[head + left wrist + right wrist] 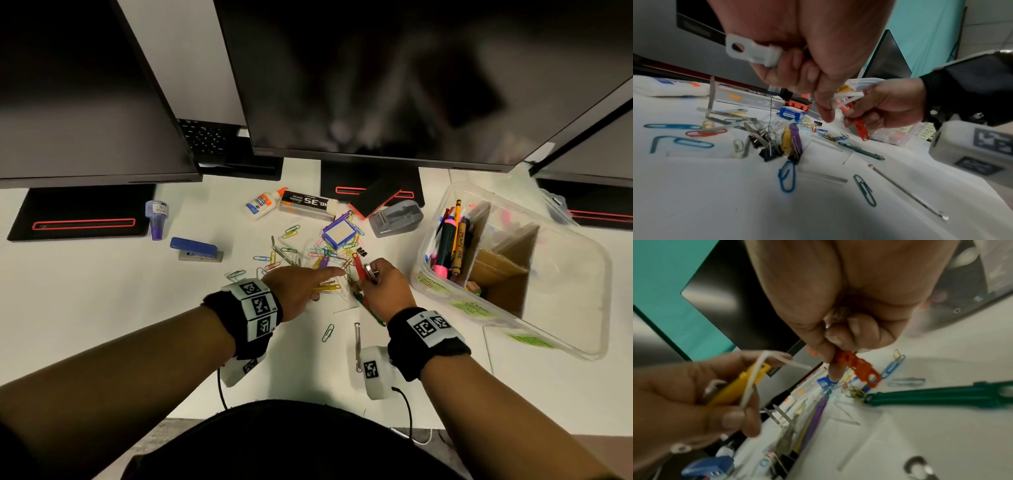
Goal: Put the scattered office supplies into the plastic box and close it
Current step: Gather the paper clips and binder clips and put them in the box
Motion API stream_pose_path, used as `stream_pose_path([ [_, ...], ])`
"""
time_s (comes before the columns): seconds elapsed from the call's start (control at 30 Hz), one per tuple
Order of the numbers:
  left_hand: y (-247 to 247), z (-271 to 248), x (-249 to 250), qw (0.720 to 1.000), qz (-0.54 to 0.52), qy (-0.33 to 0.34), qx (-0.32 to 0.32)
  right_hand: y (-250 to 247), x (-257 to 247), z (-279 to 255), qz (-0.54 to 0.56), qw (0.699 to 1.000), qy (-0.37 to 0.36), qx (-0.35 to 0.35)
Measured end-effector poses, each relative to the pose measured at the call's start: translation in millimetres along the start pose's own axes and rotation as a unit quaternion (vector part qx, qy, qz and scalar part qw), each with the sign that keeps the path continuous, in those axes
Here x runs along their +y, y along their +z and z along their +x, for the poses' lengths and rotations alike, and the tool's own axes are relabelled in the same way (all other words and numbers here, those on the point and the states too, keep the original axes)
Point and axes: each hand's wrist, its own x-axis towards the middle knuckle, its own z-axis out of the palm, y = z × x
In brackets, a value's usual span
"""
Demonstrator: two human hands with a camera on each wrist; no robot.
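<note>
Head view: plastic box sat open on the white desk, right of the paper clips, holding pens and a cardboard divider. Landmark: clip pile. Right hand, between pile and box, had fingers curled round a red plastic fastener strip. Left hand, at the pile's near edge, gripped a white strip and a yellow strip, index finger extended. Green strip lay on the desk just near of the pile. Blue stapler left of the pile; glue bottle, staples box and tape dispenser beyond it.
</note>
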Motion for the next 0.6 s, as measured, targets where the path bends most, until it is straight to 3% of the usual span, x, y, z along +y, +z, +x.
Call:
stream_pose_path([
  [0.2, -4.6, 8.7, 0.4, 0.998, 0.022, -0.025, 0.048, -11.2, -14.4, -11.3, 0.152, 0.987, -0.035, -0.029],
  [0.6, -13.5, 15.3, 27.6, 0.995, -0.017, -0.022, 0.100, -16.1, -15.5, -14.1, 0.161, 0.986, -0.042, 0.016],
])
